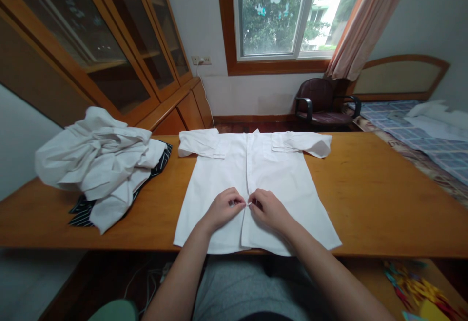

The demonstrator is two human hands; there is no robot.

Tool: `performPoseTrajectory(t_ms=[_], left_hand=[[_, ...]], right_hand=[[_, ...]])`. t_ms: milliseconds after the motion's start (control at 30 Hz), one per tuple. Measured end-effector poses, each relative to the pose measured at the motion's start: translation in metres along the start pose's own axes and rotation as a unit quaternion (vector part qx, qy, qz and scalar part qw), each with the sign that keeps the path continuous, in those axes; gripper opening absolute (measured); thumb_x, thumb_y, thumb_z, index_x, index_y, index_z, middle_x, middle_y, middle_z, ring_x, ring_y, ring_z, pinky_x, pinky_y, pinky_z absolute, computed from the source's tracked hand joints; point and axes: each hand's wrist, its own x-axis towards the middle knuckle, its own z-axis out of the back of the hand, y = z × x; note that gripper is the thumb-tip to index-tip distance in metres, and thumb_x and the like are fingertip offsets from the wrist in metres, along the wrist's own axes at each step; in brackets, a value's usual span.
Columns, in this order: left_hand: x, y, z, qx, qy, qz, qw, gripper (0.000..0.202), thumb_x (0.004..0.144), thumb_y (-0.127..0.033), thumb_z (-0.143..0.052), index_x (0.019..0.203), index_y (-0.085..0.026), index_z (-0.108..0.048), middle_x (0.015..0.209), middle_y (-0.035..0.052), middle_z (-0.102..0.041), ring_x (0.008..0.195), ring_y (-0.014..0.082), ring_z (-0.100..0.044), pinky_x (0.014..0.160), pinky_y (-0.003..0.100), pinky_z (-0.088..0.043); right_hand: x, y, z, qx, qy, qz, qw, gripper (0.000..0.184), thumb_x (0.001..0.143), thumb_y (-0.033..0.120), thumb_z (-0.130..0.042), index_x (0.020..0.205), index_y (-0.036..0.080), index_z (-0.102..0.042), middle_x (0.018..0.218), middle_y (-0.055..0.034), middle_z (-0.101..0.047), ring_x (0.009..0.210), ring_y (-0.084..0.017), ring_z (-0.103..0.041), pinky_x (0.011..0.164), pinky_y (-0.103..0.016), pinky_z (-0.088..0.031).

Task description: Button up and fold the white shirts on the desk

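Note:
A white button-up shirt [285, 174] lies front up on the wooden table, its collar toward the far edge and its sleeves folded out to both sides. Over the lower part of its front placket, my left hand [227, 207] pinches the left front edge between thumb and fingers. My right hand [266, 207] faces it, closed on the other front edge, with a small bit of white cloth lifted at its fingertips. Both hands nearly touch at the middle of the shirt. Any button between the fingertips is too small to make out.
On the table [383, 189], a heap of crumpled white clothes [106, 150] lies at the left, over a black striped cloth [82, 218]. A glass-doored cabinet [146, 82] stands behind it. Beyond the table are an office chair [318, 99] and a bed [417, 121].

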Motion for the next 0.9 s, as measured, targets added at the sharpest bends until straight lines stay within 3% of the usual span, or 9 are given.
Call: performPoseTrajectory(t_ms=[300, 500, 800, 900], left_hand=[[0.0, 0.002, -0.002, 0.032, -0.026, -0.02, 0.999, 0.009, 0.088, -0.02, -0.062, 0.09, -0.019, -0.07, 0.089, 0.004, -0.062, 0.087, 0.0173, -0.059, 0.078, 0.029, -0.049], [-0.001, -0.001, -0.004, 0.111, -0.003, -0.053, 0.992, 0.015, 0.085, -0.017, -0.066, 0.099, -0.023, -0.071, 0.094, 0.0043, -0.063, 0.096, 0.0212, -0.055, 0.089, 0.036, -0.048], [-0.001, -0.001, -0.004, 0.114, 0.011, -0.061, 0.991, 0.01, 0.083, -0.013, -0.062, 0.083, -0.021, -0.067, 0.087, 0.0031, -0.063, 0.09, 0.0207, -0.057, 0.086, 0.035, -0.047], [0.0, 0.0, -0.004, 0.105, 0.01, -0.057, 0.993, 0.011, 0.082, -0.01, -0.061, 0.082, -0.02, -0.066, 0.087, 0.003, -0.062, 0.089, 0.0198, -0.058, 0.085, 0.033, -0.048]], right_hand=[[-0.002, 0.001, 0.005, 0.068, -0.075, -0.075, 0.992, 0.013, 0.076, 0.012, -0.049, 0.083, 0.022, -0.052, 0.072, 0.0015, -0.055, 0.067, -0.016, -0.05, 0.065, -0.028, -0.038], [-0.002, -0.004, 0.004, 0.101, -0.122, -0.095, 0.983, 0.014, 0.073, 0.012, -0.044, 0.079, 0.023, -0.05, 0.074, 0.0008, -0.054, 0.071, -0.018, -0.052, 0.069, -0.029, -0.041], [0.0, -0.011, 0.002, 0.118, -0.169, -0.13, 0.97, 0.024, 0.093, 0.022, -0.045, 0.106, 0.021, -0.064, 0.087, -0.0039, -0.067, 0.082, -0.021, -0.061, 0.078, -0.033, -0.046], [0.002, -0.009, 0.001, 0.057, -0.14, -0.097, 0.984, 0.019, 0.09, 0.018, -0.05, 0.098, 0.021, -0.067, 0.088, -0.005, -0.066, 0.086, -0.021, -0.059, 0.081, -0.034, -0.046]])
